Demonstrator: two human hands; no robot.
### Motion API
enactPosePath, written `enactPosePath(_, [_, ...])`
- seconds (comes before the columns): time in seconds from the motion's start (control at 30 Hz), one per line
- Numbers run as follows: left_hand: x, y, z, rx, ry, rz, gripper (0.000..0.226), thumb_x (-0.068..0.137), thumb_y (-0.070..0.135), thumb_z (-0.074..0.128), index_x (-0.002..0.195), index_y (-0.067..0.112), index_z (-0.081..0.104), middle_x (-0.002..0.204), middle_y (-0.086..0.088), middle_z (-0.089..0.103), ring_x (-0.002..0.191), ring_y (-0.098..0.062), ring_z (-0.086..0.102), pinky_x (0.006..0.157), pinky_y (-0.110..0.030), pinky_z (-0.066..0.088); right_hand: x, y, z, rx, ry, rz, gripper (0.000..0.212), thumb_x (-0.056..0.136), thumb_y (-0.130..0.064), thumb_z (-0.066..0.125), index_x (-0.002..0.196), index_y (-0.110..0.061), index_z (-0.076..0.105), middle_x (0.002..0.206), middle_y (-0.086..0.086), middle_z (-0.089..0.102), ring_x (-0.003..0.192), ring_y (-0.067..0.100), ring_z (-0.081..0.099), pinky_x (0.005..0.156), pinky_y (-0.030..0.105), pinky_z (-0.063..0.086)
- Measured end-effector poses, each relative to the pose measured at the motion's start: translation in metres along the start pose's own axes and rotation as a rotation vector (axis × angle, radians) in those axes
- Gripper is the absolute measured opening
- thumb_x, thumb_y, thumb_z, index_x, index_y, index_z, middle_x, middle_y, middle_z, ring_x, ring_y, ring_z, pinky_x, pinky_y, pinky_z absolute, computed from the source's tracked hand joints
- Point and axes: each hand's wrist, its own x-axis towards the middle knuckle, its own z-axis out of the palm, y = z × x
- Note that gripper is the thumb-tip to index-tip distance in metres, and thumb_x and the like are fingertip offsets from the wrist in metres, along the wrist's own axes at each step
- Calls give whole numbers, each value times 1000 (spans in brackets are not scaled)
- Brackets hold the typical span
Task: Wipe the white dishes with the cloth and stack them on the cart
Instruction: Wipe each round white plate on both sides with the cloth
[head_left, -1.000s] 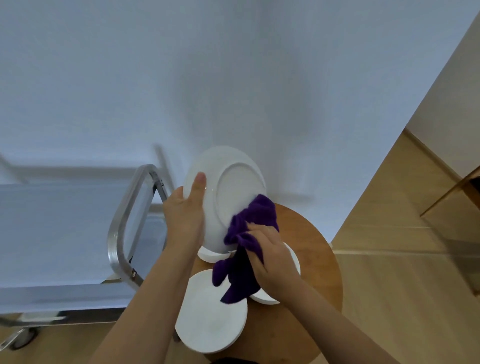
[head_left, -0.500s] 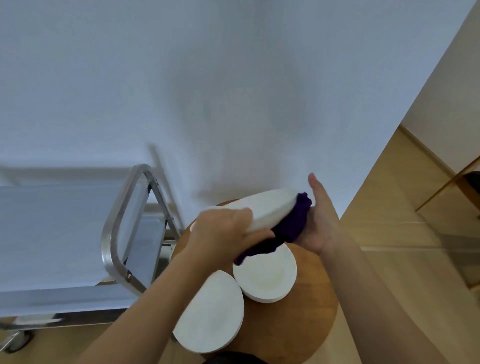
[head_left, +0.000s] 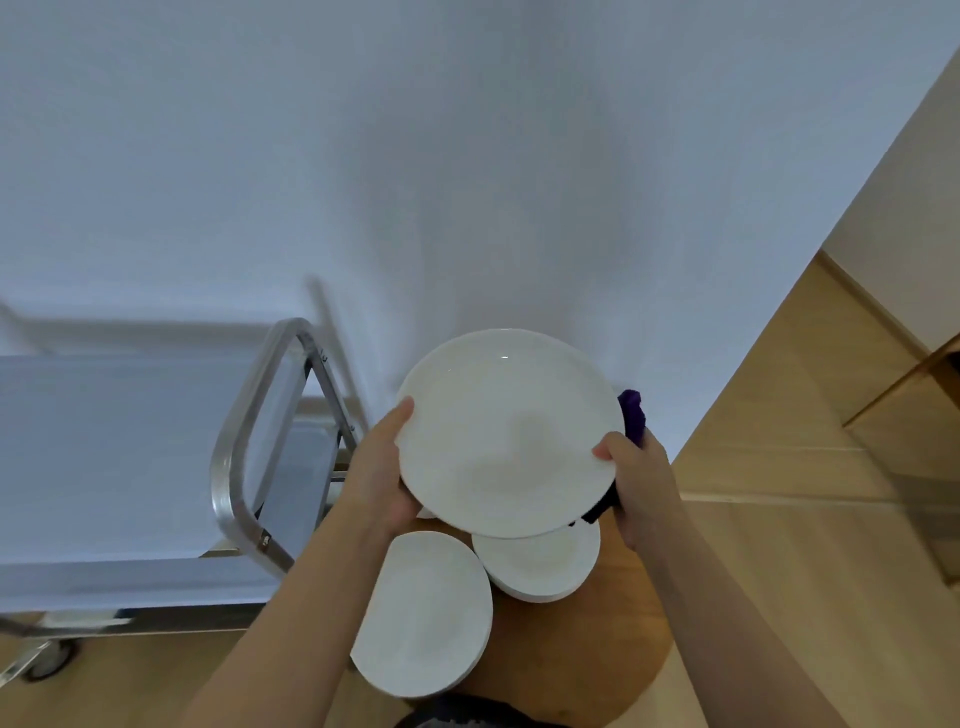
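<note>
Item: large white plate (head_left: 506, 434), face up, which I hold above the far edge of the round wooden worktop (head_left: 597, 644). My left hand (head_left: 382, 475) grips its left rim; my right hand (head_left: 641, 486) grips the right rim together with a purple cloth (head_left: 632, 415). Two more white plates (head_left: 426, 618) rest on the worktop beneath. Steel cart (head_left: 249, 441) stands beside the worktop's left edge.
</note>
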Motion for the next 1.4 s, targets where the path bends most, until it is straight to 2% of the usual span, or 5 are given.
enactPosePath(0.37, [-6, 2, 4, 84, -1, 100, 51, 86, 58, 51, 123, 25, 59, 112, -4, 71, 96, -24, 70, 61, -34, 57, -15, -39, 23, 201, 186, -499, 14, 78, -46, 56, 84, -36, 64, 81, -10, 69, 78, 12, 67, 61, 27, 55])
enactPosePath(0.67, [-17, -15, 15, 175, -95, 199, 56, 71, 63, 53, 113, 28, 63, 98, -1, 74, 84, -19, 72, 56, -29, 56, -6, -13, 84, -440, 185, -617, 53, 91, -19, 54, 139, -9, 36, 131, 11, 50, 121, 26, 47, 100, 43, 40])
enactPosePath(0.9, [-15, -14, 4, 165, -57, 206, 51, 83, 59, 54, 113, 20, 68, 107, -9, 72, 103, -23, 68, 86, -40, 53, -32, -7, 117, -494, -198, -915, 14, 76, -13, 54, 90, -12, 58, 72, -2, 58, 65, 13, 55, 62, 40, 47])
enactPosePath(1.2, [-7, -1, -24, 74, 154, 119, 65, 79, 62, 56, 126, 17, 55, 115, -13, 65, 96, -30, 67, 80, -50, 57, -47, 31, 83, -635, -649, -550, 15, 73, -29, 50, 59, -28, 44, 50, -12, 46, 49, 2, 45, 51, 14, 36])
enactPosePath(1.4, [6, -14, -53, 309, 182, 102, 46, 91, 60, 43, 119, 28, 59, 104, -1, 70, 89, -20, 68, 52, -26, 54, -10, 26, 46, -1200, -614, -281, 20, 82, -30, 54, 66, -20, 59, 59, -3, 57, 54, 12, 53, 52, 22, 41])
